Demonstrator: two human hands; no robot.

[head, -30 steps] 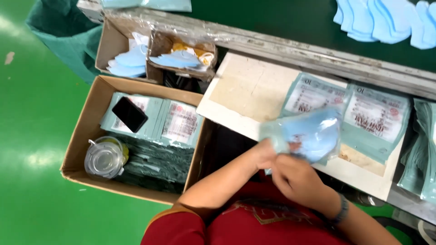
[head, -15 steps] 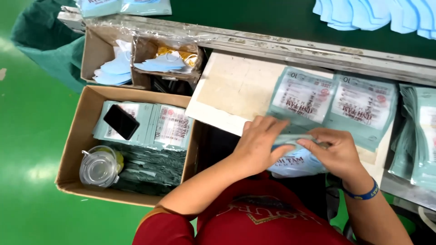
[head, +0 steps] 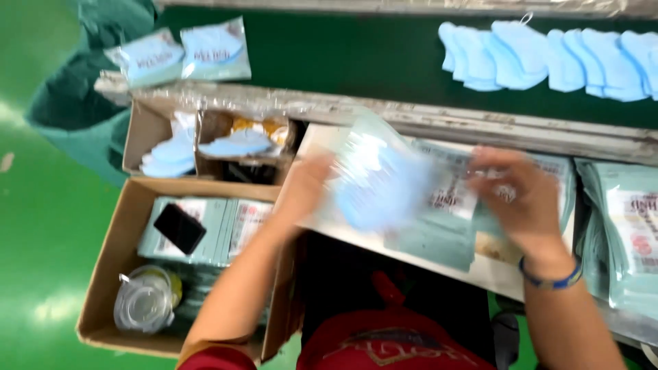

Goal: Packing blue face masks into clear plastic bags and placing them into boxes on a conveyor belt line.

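Note:
My left hand (head: 305, 188) grips a clear pouch with a light blue face mask inside (head: 377, 179), lifted over the white work board (head: 322, 140) and blurred by motion. My right hand (head: 517, 199), with a blue band at the wrist, hovers over the stack of teal printed pouches (head: 439, 226) on the board; its fingers are spread and blurred, touching the top pouch or just above it. Whether it pinches anything is unclear.
A cardboard box (head: 103, 274) at my left holds packed pouches, a black phone (head: 179, 227) and a clear lidded cup (head: 142, 308). Smaller boxes (head: 140, 130) hold loose masks. Blue masks (head: 548, 58) and two sealed packs (head: 181, 55) lie on the dark green belt. More teal pouches (head: 627, 233) lie at right.
Both hands were pressed together on the mask pouch near my body. Now they have parted: the left lifts the pouch up and left, the right has moved right over the teal stack.

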